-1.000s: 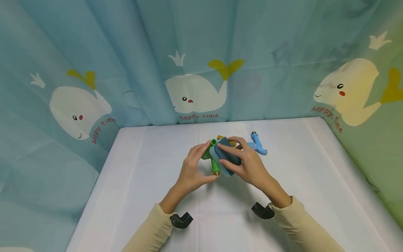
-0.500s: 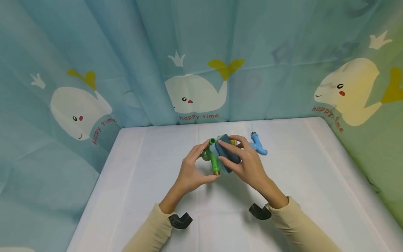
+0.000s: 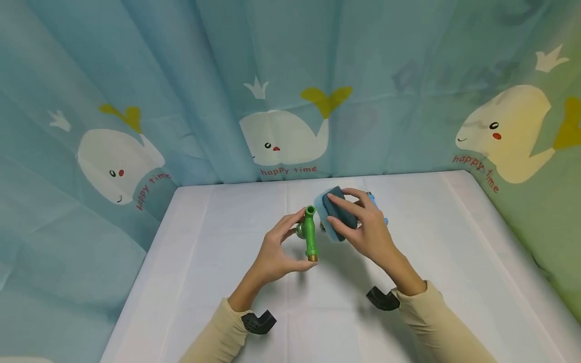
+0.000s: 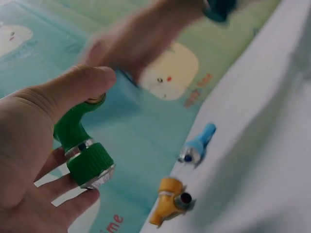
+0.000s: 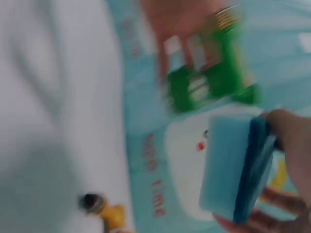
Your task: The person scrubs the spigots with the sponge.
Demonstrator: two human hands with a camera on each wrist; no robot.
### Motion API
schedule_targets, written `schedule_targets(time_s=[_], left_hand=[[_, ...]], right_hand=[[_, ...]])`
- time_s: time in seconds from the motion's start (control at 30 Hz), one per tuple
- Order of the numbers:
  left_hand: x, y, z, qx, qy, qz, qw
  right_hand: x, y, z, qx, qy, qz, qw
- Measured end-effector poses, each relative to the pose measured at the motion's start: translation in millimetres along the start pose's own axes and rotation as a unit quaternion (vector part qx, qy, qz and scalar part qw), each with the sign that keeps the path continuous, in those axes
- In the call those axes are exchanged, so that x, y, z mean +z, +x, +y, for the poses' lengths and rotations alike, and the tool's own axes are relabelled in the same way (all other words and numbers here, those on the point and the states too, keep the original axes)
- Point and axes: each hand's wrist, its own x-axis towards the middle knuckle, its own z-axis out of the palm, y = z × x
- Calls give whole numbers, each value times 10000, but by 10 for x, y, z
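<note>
My left hand (image 3: 274,254) holds a green plastic tap (image 3: 310,232) above the table, its thumb at the brass-threaded end and its fingers by the open spout end. In the left wrist view, the green tap (image 4: 73,128) shows a ribbed green knob (image 4: 91,165) lying against the fingers. To the right, my right hand (image 3: 369,227) grips a sponge (image 3: 340,212), light blue on one face and dark blue on the other. A small gap separates sponge and tap. The right wrist view shows the sponge (image 5: 231,167) pinched at its dark side; the tap is blurred there.
On the white table (image 3: 227,282) lie a yellow tap (image 4: 170,201) and a light blue tap (image 4: 197,148), both largely hidden behind my right hand in the head view. A whale-print curtain (image 3: 204,91) stands along the table's back edge. Black mounts (image 3: 258,322) sit at both wrists.
The sponge has moved off the green tap, up and to the right with my right hand. The tap has turned slightly more upright and sits a little lower in my left hand.
</note>
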Motion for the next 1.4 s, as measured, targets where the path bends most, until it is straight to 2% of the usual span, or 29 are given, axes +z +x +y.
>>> schedule_targets(time_s=[0.1, 0.2, 0.27, 0.43, 0.57, 0.67, 0.77, 0.87, 0.93, 1.03, 1.13, 1.23, 1.27, 1.4], left_hand=[[5, 11, 1, 39, 209, -32, 9998], [10, 17, -2, 20, 235, -60, 9997], [17, 9, -6, -19, 288, -108, 9995], [29, 6, -3, 59, 385, -132, 9992], [24, 1, 15, 61, 321, -190, 9993], [19, 0, 18, 166, 401, -257, 9987], [10, 5, 17, 391, 543, -270, 9974], [6, -7, 9, 419, 510, -295, 9974], [9, -32, 6, 337, 372, -330, 9982], [1, -51, 14, 285, -89, -378, 9988], [-18, -44, 41, 408, -775, -468, 9951], [-23, -41, 45, 449, -1446, -604, 9866], [-22, -49, 37, 430, -1632, -619, 9837], [-19, -46, 14, 384, -2177, -637, 9732]], right_hand=[[-68, 42, -11, -413, 98, -246, 9988], [-114, 94, -23, -755, -420, -514, 9949], [-135, 117, -15, -835, -742, -514, 9924], [-178, 154, -15, -1130, -881, -650, 9875], [-206, 195, 12, -1099, -1149, -612, 9854], [-247, 204, 14, -1073, -948, -637, 9876], [-283, 211, -1, -1174, -591, -948, 9868], [-306, 227, 25, -1115, -627, -1076, 9859], [-316, 224, 65, -927, -464, -1046, 9891], [-290, 195, 106, -605, 247, -1060, 9922], [-227, 132, 101, -69, 1375, -1370, 9810], [-185, 82, 96, 452, 1922, -1658, 9662], [-182, 75, 108, 540, 2013, -1732, 9626], [-192, 35, 153, 799, 1957, -1718, 9622]])
